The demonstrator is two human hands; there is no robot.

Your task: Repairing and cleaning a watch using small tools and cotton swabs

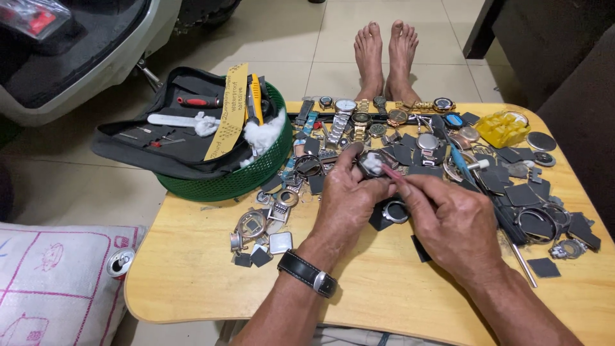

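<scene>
Left hand [346,198], black strap on its wrist, pinching a small round watch case [370,163] between thumb and fingers, above the middle of a wooden desk [192,275]. Right hand [448,221] gripping a thin pink tool [392,173], tip touching the watch case. All around, scattered watch parts and dark square pieces. Behind, a row of wristwatches [359,115]. Left, a green basket [246,176] holding an open tool pouch [166,128]. Beyond, bare feet [386,54] on tiled floor.
</scene>
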